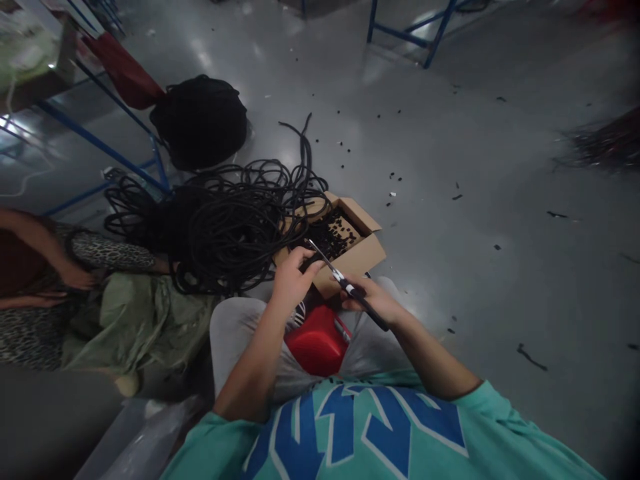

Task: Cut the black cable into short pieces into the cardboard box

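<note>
My right hand (370, 297) is closed around the black handles of a pair of scissors (356, 291), whose metal blades point up and left toward my other hand. My left hand (293, 277) pinches a short end of black cord (311, 260) close to the blade tips. Both hands are over the near edge of an open cardboard box (357, 257). Inside the box lie many small black cut pieces (334, 233). A large tangle of black cord (227, 223) lies left of the box, some of it draped over the box's rim.
A round black bundle (203, 123) stands behind the cord, beside a blue-framed table (100, 140). To my left another person's hand (77, 275) shows near green cloth (145, 320). A red object (317, 340) sits between my legs. Black scraps (533, 358) dot the grey floor.
</note>
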### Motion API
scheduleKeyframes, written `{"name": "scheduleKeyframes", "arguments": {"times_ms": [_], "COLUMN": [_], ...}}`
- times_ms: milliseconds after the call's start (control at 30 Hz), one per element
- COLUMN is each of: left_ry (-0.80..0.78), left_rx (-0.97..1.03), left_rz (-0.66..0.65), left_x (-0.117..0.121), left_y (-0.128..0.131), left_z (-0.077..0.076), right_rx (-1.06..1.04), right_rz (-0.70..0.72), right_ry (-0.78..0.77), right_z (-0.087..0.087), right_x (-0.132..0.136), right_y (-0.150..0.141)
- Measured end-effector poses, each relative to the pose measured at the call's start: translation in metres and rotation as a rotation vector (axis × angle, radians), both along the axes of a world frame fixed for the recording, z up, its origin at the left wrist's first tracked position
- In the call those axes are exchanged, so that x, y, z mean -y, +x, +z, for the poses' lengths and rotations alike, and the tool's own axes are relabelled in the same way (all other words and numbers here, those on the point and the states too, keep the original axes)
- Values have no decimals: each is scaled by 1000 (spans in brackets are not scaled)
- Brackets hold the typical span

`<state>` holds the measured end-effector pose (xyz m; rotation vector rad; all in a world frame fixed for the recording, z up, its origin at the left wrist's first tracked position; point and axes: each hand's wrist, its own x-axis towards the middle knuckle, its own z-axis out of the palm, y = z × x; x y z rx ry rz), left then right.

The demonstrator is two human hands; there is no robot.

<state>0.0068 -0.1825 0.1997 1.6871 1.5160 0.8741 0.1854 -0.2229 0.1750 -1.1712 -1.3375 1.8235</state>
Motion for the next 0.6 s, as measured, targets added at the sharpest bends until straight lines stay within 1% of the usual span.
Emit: {"name": "scheduleKeyframes", "arguments": {"times_ms": [133,233,367,467,600], "left_ry": [-41,-98,-185,-258,-312], "left_rx": [46,123,221,285,346], "left_rz": [-18,-58,-57,-64,-50], "left_x": [3,4,5,5,3], "left_y": [3,6,7,6,4], "left_z": [5,9,13,11,6], "right_rx": [8,23,-18,-53,-32], "right_rz": [8,-5,4,11,-6], "right_ry": [12,29,44,55,51], "right_z": [1,0,-2,-2,-1], "right_x": [-3,-4,-6,-6,-6], "right_y": [3,5,7,7,6]}}
